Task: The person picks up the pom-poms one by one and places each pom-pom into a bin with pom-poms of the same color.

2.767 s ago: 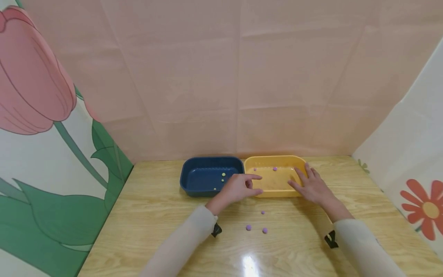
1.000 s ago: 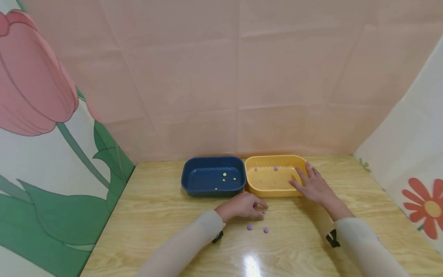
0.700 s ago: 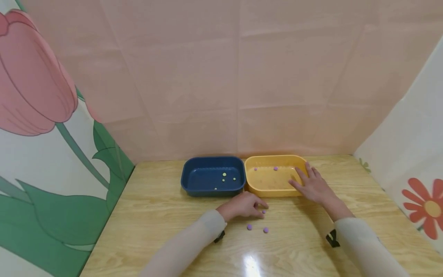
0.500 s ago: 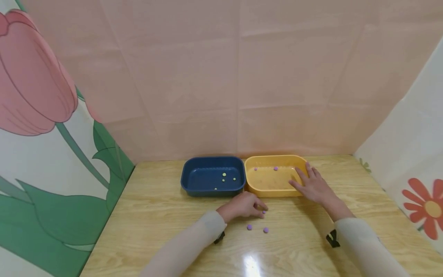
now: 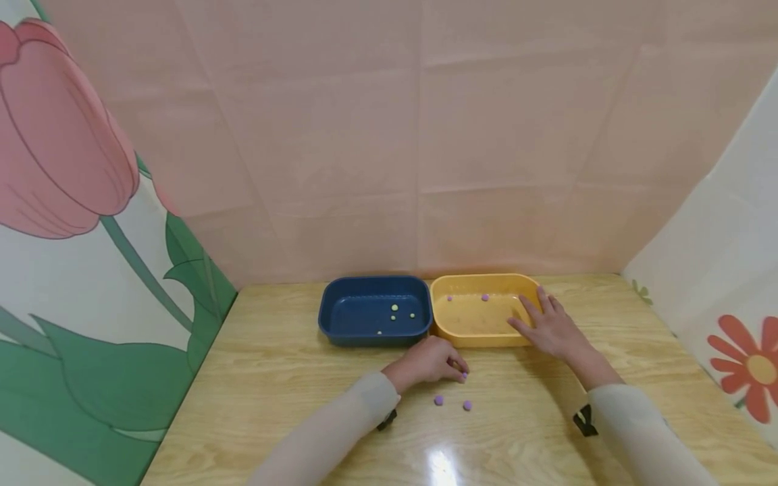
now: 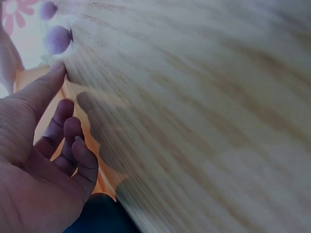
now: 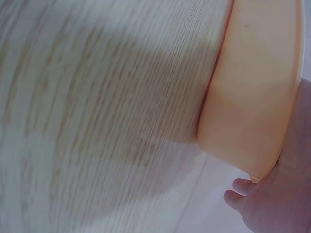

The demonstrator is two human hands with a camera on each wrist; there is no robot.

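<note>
My left hand (image 5: 428,361), just in front of the trays, pinches a small purple ball (image 5: 464,375) between thumb and forefinger at the wooden tabletop. In the left wrist view the thumb hides that ball. Two more purple balls (image 5: 439,400) lie on the wood nearer to me. My right hand (image 5: 554,329) rests across the right rim of the yellow tray (image 5: 486,340), fingers spread. Two of its fingertips (image 7: 235,199) show outside the tray's corner in the right wrist view. Inside that tray are a larger purple ball (image 5: 485,298) and a smaller one (image 5: 450,298).
A dark blue tray (image 5: 340,337) stands against the yellow one on its left, with several tiny pale yellow balls (image 5: 394,308) in it. A pink cloth backdrop (image 5: 365,169) rises behind the table (image 5: 255,378). Flower-printed panels (image 5: 741,364) flank both sides.
Earlier, the left hand was over the gap between the trays, and another yellow ball now shows in the blue tray. It moved down, then its fingertips closed on the purple ball. The right hand stayed put.
</note>
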